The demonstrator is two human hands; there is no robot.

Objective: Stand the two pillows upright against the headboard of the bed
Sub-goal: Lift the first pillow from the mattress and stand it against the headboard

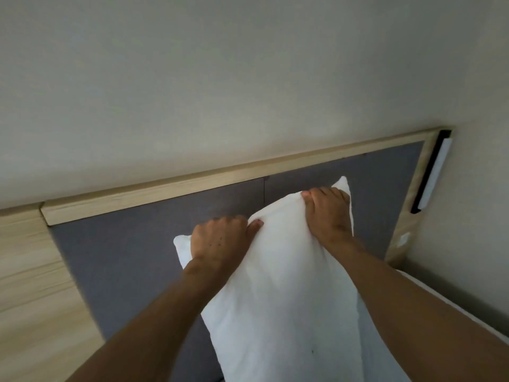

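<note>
A white pillow (283, 293) stands on end in front of the grey padded headboard (132, 266), which has a light wooden frame along its top. My left hand (217, 241) grips the pillow's top edge near its left corner. My right hand (327, 213) grips the same edge near the right corner. The pillow's lower end runs out of the bottom of the view. Only this one pillow is visible.
A pale wall rises above the headboard. A wooden panel (30, 285) flanks the headboard on the left. On the right, a black-and-white wall fixture (432, 175) and a small white switch (403, 239) sit beside the frame. White bedding (440, 307) shows under my right forearm.
</note>
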